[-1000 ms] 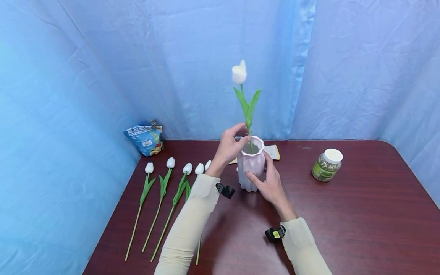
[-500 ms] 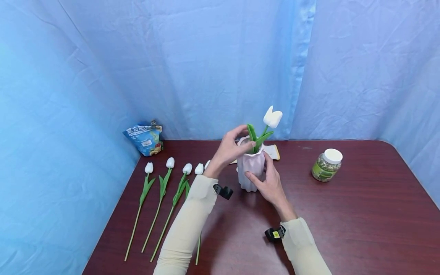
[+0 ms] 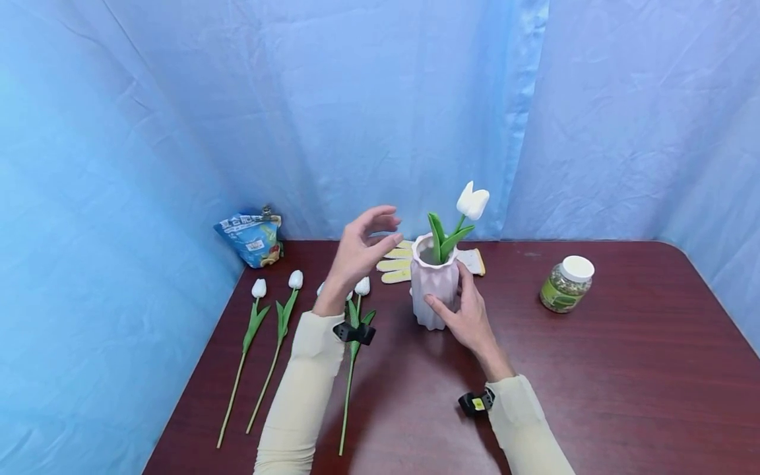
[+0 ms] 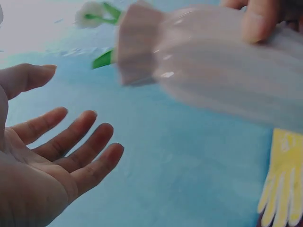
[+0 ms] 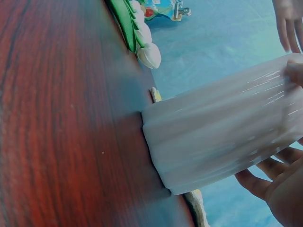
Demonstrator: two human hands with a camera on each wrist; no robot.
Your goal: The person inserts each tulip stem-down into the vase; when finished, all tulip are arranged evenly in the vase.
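A pale pinkish, ribbed vase (image 3: 435, 297) with a wavy rim stands upright on the table. One white tulip (image 3: 473, 201) leans to the right in it, its green leaves at the rim and its lower stem hidden inside. My right hand (image 3: 469, 313) grips the vase from its right side, thumb across the front. Off to the left of the rim, my left hand (image 3: 363, 247) is in the air, fingers apart and holding nothing; the left wrist view shows its bare palm (image 4: 42, 175).
Several white tulips (image 3: 295, 280) lie on the left of the table, some partly behind my left arm. A yellow and white glove (image 3: 393, 265) lies behind the vase. A blue bag (image 3: 252, 241) with a clip stands at the back left, a lidded jar (image 3: 567, 284) to the right.
The tulip has dropped deeper into the vase and tipped right. My left hand has let go of it and moved away to the left. My right hand has stayed on the vase.
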